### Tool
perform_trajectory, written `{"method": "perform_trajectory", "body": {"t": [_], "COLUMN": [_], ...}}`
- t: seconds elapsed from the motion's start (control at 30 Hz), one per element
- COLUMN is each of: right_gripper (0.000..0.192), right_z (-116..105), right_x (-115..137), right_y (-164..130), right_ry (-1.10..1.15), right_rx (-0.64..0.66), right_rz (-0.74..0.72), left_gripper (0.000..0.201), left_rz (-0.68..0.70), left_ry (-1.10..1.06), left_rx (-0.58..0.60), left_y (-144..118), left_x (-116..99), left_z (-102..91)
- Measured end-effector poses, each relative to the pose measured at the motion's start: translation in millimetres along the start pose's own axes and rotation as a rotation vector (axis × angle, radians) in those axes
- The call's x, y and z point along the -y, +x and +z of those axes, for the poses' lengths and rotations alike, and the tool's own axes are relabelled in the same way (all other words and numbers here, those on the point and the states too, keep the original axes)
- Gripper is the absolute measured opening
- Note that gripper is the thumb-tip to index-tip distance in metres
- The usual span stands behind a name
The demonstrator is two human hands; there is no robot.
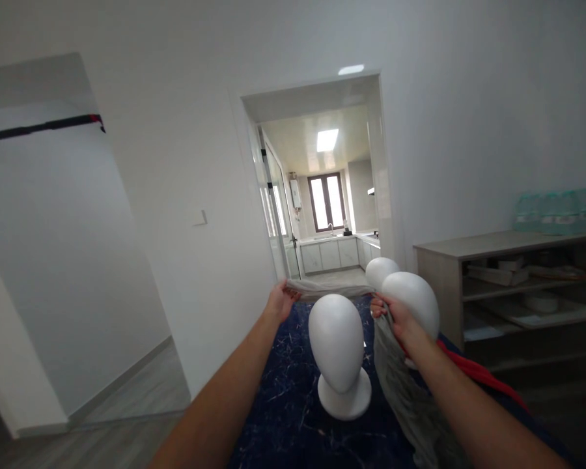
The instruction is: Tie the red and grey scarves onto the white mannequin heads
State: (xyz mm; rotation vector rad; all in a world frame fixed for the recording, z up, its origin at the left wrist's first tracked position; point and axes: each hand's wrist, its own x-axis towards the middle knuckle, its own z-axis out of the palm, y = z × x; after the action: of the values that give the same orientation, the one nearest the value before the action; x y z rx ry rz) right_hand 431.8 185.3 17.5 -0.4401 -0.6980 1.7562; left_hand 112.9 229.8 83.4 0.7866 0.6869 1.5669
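Observation:
A grey scarf [329, 290] is stretched between my two hands, just beyond a white mannequin head [336, 342]. My left hand [282, 301] is closed on one end of it, to the left of the head. Gripping it further along is my right hand [389, 312], on the right side, and a long part of the cloth hangs down below that hand. The mannequin head stands upright on its round base on a dark blue marble-patterned table [293, 384]. The scarf and the head appear apart.
Two more white mannequin heads, a nearer one [413, 299] and a farther one [381, 270], stand behind my right hand. Red cloth [483, 374] lies at the right. A shelf unit [442, 280] carries packs of bottles [547, 212]. Beyond is a kitchen doorway [385, 163].

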Motion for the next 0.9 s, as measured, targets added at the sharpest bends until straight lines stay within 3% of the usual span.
{"method": "perform_trajectory", "body": {"t": [0.2,0.33,0.43,0.53,0.63,0.77,0.83,0.9], "right_gripper": [0.033,0.036,0.037,0.033,0.031,0.032,0.034,0.035], "right_z": [-27,-43,-47,-49,-51,-50,-47,-45], "right_x": [-52,-96,-122,-140,-149,-152,-152,-153], "right_y": [1,-19,-34,-45,-51,-54,-55,-56], "right_ry": [0.054,0.077,0.099,0.13,0.139,0.117,0.101,0.089], "right_rx": [-0.272,-0.378,-0.424,-0.416,-0.381,-0.38,-0.386,-0.384], "right_rz": [0.147,0.287,0.337,0.346,0.364,0.364,0.355,0.352], "left_gripper": [0.01,0.052,0.073,0.071,0.065,0.034,0.012,0.012], "left_rz": [-0.061,-0.023,0.074,0.216,0.27,0.218,0.16,0.073], "left_ry": [0.038,0.069,0.08,0.065,0.002,-0.044,0.04,0.223], "left_rx": [-0.204,-0.354,-0.389,-0.343,-0.302,-0.214,-0.14,0.017], "left_y": [-19,-55,-92,-131,-164,-195,-207,-215], "left_x": [62,98,119,127,127,135,142,146], "left_z": [-60.4,-103.0,-121.1,-122.8,-116.0,-111.1,-107.7,-98.8]}}
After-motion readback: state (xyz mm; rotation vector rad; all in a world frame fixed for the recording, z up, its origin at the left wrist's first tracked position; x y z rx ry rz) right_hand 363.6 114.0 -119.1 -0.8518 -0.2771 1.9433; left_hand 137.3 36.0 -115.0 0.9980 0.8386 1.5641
